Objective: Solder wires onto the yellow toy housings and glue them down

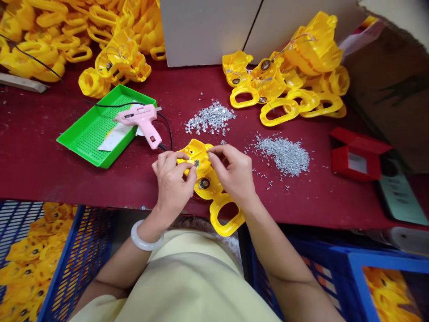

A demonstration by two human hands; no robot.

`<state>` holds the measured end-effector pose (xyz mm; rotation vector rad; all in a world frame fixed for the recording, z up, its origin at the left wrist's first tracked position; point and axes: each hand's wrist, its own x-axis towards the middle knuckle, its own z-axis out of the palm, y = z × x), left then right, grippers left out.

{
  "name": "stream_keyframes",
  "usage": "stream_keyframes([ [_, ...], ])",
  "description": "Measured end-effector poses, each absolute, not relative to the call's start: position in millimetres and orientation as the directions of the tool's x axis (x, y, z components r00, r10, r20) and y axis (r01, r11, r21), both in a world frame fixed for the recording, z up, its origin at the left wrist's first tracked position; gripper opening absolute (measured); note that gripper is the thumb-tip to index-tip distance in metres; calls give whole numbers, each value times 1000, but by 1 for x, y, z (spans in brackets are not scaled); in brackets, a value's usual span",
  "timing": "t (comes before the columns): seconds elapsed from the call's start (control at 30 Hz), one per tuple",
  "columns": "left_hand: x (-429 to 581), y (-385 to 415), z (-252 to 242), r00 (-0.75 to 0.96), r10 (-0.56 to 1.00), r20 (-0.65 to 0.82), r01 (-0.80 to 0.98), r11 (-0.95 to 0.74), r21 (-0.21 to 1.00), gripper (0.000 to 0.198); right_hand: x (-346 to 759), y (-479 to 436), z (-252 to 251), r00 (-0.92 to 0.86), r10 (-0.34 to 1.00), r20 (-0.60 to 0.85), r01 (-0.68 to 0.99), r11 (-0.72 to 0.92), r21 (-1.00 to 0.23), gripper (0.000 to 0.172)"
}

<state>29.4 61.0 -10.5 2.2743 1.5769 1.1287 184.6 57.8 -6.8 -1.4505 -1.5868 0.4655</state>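
A yellow plastic toy shell (214, 197) with a looped handle lies at the near edge of the red table (40, 161). A small round speaker and a tiny green circuit board (196, 163) sit inside it. My left hand (172, 181) grips the shell's left side, fingers pinched by the circuit board. My right hand (231, 172) holds the shell's right side, fingertips pinched at its top edge.
A pink glue gun (142, 120) rests on a green tray (85, 138) at the left. Two heaps of small screws (211, 117) (284, 154) lie behind the shell. Piles of yellow shells (288, 85) (67, 40), a white box (208, 31), a red box (357, 154), blue crates (63, 264) surround.
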Motion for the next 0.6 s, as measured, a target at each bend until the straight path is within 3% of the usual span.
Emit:
stream_keyframes([
  [0.13, 29, 61, -11, 186, 871, 455, 733, -431, 526, 10, 183, 48, -9, -10, 964, 267, 683, 202, -702, 12],
  [0.3, 27, 60, -14, 290, 843, 452, 736, -499, 458, 12, 181, 50, -12, 14, 968, 252, 604, 192, -773, 8],
  [0.4, 26, 59, -13, 253, 840, 481, 761, -480, 438, 8, 182, 53, -8, 9, 962, 274, 586, 217, -780, 8],
  [0.53, 29, 62, -11, 331, 790, 516, 674, -580, 457, 40, 186, 54, 0, -64, 939, 337, 628, 300, -718, 14],
  [0.6, 32, 64, -12, 366, 787, 496, 633, -602, 487, 46, 188, 56, 2, -95, 929, 358, 632, 334, -699, 17],
])
